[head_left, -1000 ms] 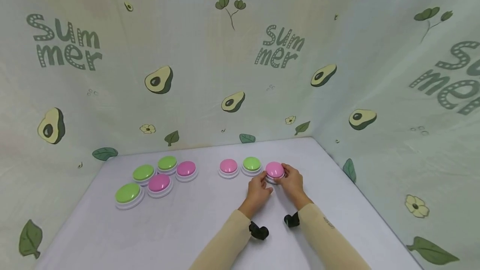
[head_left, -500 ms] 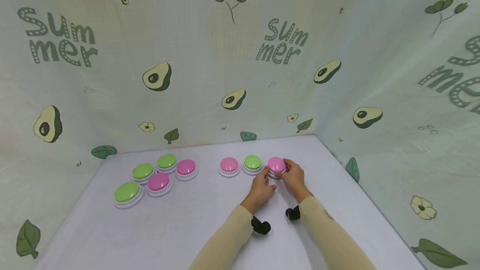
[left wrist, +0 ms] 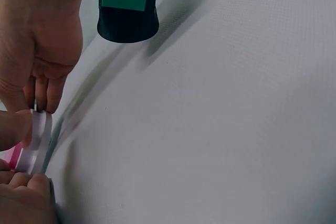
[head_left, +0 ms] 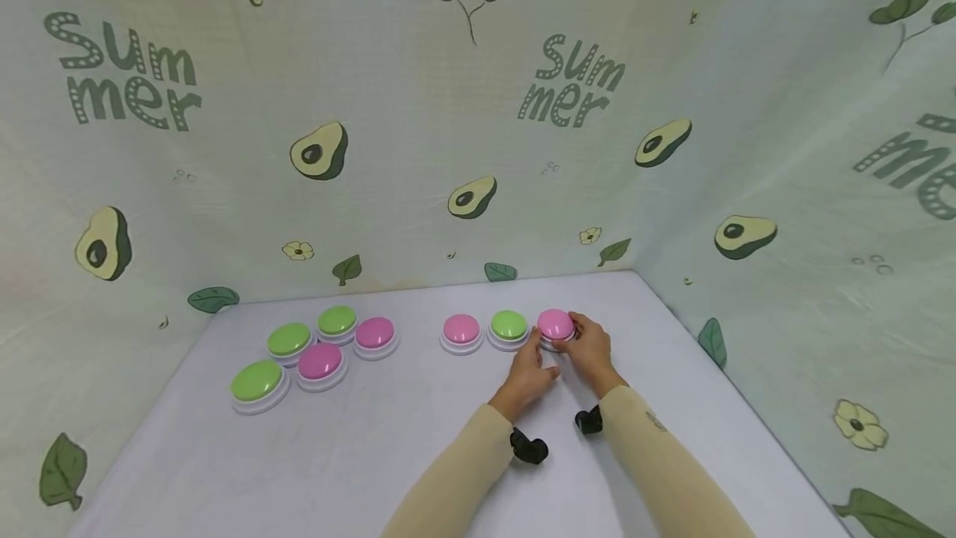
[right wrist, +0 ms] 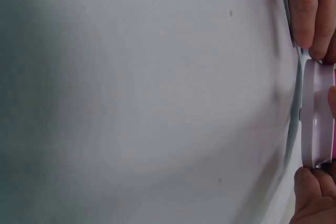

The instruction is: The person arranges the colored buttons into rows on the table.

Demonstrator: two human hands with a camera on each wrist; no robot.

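A pink dome button (head_left: 556, 325) with a white round base stands at the right end of a short row, beside a green dome button (head_left: 509, 325) and another pink button (head_left: 461, 329). My right hand (head_left: 589, 353) holds the end button, thumb on its near side and fingers around its right side. From the left, my left hand (head_left: 527, 376) touches the same button with its fingertips, its thumb spread away from it. In the right wrist view, fingers lie at both ends of the white base (right wrist: 315, 114). Most of the dome is hidden there.
On the left of the white table (head_left: 358, 455) stands a cluster of several green (head_left: 256, 380) and pink (head_left: 319, 361) buttons. A printed cloth (head_left: 403, 106) hangs along the back and right edges. Each wrist carries a black camera (head_left: 529, 447).
Both hands have moved the end pink button a little away from me, so it now lines up more evenly with the green one beside it. The head view has shifted slightly.
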